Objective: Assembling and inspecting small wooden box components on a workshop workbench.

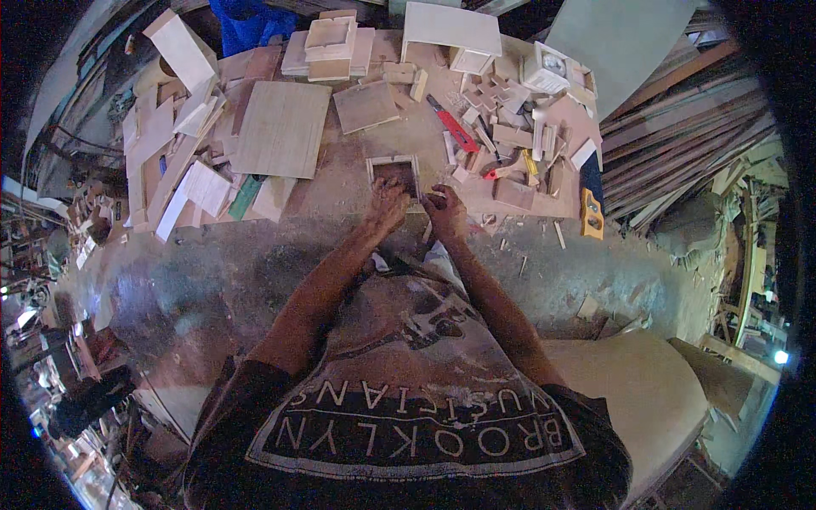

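Observation:
A small open wooden box (416,163) with thin pale sides and a darker inside lies at the near edge of the workbench, in front of me. My left hand (389,204) is closed over its near left side, with curled fingers reaching into it. Beside the near right corner is my right hand (447,212), its thumb and fingers pinched together. Whatever the right fingers hold, if anything, is too small to make out. Both hands cover the box's near side.
Beyond the box lie a flat wooden panel (280,127) and a smaller board (365,106). A red-handled cutter (455,127) lies among many wood offcuts to the right. A handsaw with a yellow handle (592,212) hangs over the right edge. Wooden boxes (450,30) stand at the back.

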A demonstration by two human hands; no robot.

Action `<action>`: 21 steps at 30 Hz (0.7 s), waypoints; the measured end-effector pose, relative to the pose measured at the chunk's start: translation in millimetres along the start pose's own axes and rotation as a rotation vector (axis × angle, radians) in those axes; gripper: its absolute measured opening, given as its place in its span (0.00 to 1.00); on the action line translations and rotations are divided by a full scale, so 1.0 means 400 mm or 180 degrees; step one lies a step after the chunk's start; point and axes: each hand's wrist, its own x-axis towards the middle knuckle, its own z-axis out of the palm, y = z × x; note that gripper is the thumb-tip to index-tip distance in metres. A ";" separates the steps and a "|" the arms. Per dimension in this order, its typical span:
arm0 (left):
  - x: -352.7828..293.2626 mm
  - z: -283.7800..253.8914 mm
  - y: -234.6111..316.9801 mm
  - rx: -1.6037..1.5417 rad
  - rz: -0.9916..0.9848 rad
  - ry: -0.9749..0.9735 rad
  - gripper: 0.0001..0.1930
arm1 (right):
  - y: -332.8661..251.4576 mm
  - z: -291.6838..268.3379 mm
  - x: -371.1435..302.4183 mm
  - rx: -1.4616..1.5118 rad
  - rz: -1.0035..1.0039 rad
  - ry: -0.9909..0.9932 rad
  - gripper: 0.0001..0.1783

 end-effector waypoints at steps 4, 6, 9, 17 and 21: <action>0.008 -0.032 -0.005 0.1450 0.0834 0.0696 0.08 | -0.040 -0.005 -0.010 -0.0274 -0.0084 -0.0060 0.21; 0.037 -0.074 0.020 0.1246 0.0690 0.0171 0.08 | -0.006 -0.002 0.000 -0.0051 -0.0200 0.0022 0.20; 0.074 -0.147 0.058 0.0668 0.0201 -0.1377 0.14 | 0.025 0.001 0.009 -0.0287 -0.0246 0.0090 0.20; 0.109 -0.334 0.138 0.0154 -0.0435 -0.0867 0.22 | 0.035 -0.010 0.003 -0.0176 -0.0510 0.0033 0.18; -0.050 -0.300 0.005 -0.1186 -0.1659 0.0304 0.22 | 0.016 -0.003 0.008 -0.0241 -0.0431 -0.0122 0.19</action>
